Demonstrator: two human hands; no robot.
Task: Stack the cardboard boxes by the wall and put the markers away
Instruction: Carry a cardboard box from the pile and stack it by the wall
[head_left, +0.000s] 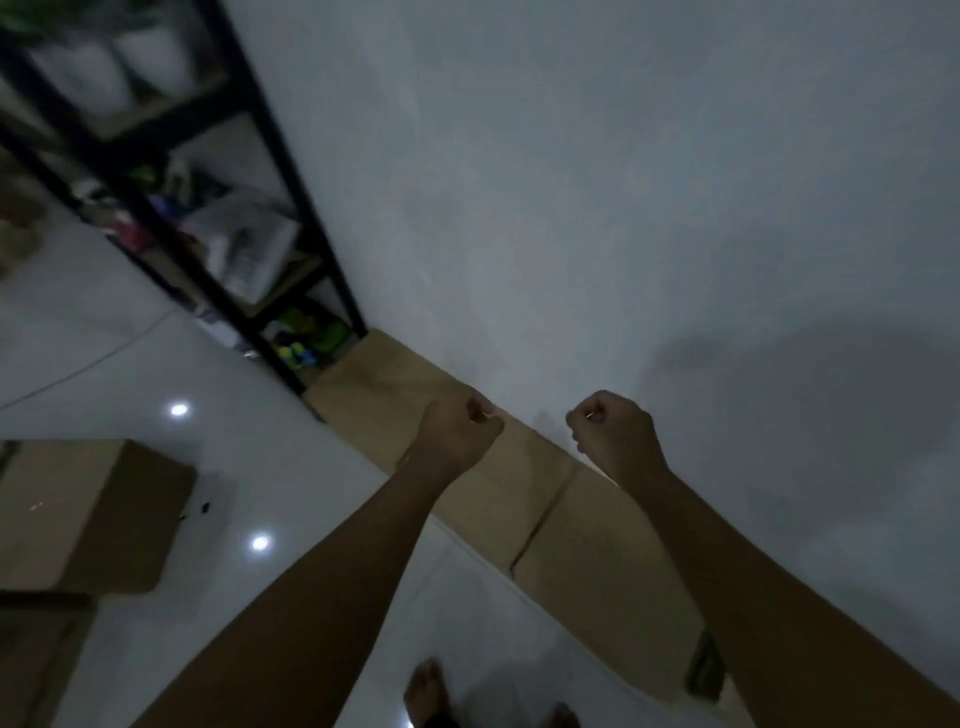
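Two brown cardboard boxes end to end along the wall base: far box (384, 387) next to black shelf, near box (602, 561) butted against it, dark tape patch at its near end. Third box (88, 514) apart on floor, left. Markers not discernible.

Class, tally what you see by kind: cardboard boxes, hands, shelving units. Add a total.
Cardboard boxes: 3, one flat against the wall, one on the floor, one at the left edge
Hands: 2, left hand, right hand
Shelving units: 1
Total: 6
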